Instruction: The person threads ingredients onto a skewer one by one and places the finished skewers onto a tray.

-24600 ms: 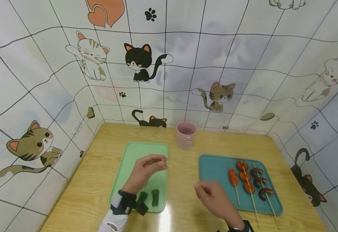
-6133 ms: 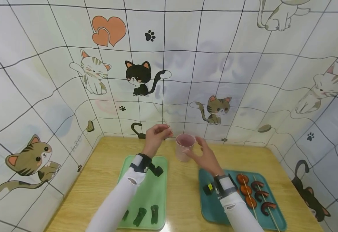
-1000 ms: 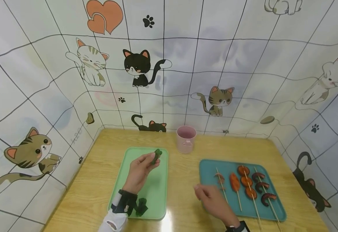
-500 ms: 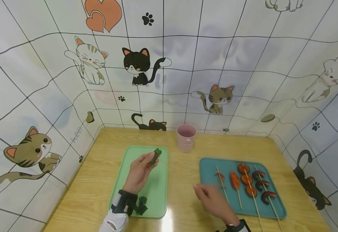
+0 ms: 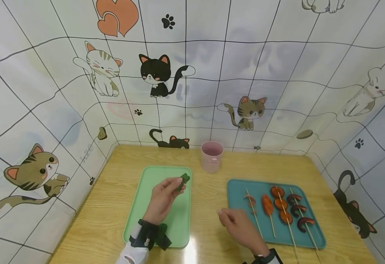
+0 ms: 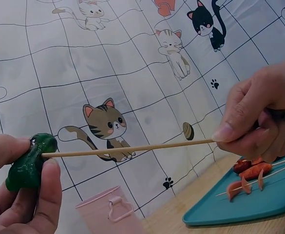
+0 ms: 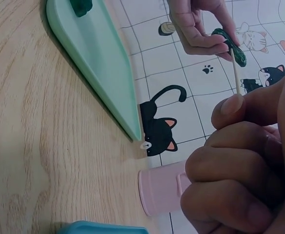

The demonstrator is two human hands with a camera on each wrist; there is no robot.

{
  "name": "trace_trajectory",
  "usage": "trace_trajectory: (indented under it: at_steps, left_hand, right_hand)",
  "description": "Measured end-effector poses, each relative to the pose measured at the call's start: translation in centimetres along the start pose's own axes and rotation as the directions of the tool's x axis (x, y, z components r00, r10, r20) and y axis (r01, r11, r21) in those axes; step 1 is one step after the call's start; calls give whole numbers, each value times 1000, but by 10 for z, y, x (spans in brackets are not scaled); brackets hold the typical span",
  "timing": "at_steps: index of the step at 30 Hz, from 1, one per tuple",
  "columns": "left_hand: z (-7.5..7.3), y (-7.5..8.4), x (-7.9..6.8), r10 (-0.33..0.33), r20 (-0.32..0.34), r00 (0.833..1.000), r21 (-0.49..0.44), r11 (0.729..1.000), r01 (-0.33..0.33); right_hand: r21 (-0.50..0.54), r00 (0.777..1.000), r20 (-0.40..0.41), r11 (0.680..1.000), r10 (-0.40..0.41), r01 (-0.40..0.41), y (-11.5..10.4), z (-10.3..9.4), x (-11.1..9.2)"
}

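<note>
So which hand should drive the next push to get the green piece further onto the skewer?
Probably the right hand: its fingers pinch the free end of the skewer, whose tip already sits in the green piece. The left hand just grips that piece and can brace it.

A light wooden table (image 5: 113, 205) carries a green tray (image 5: 136, 216) at lower centre-left, a teal tray (image 5: 238, 190) lower right, and a pink cup (image 5: 211, 156) behind.

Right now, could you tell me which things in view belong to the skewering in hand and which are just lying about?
In use:
- dark green vegetable piece, pinched by the left hand
- thin wooden skewer, pinched by the right hand, its tip at the piece
- light green plastic tray, under the left hand

Lying about:
- pink plastic cup
- teal tray
- finished skewers on it
</note>
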State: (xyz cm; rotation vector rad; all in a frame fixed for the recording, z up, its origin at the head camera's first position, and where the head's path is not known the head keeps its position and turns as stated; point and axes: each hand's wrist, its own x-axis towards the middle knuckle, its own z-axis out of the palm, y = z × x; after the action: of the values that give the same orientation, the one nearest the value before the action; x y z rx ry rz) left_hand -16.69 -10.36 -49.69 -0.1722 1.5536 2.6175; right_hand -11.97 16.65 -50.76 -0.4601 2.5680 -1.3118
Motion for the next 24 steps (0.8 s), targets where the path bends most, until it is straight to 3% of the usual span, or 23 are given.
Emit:
trace_trajectory:
  at_steps: [15,20,24]
  left_hand:
    - [4,-8,-4,1,-45,999,9,1000,0]
    - [5,-12,-5,22,-38,999,7,1000,-22]
    - [11,-19,-7,1,-4,1000,34,999,-1]
  right_hand:
    - [85,998,-53,996,42,-37,4,5,2]
    - [75,997,-70,997,40,-35,4,6,4]
    - [67,998,-63,998,18,-14,0,8,6]
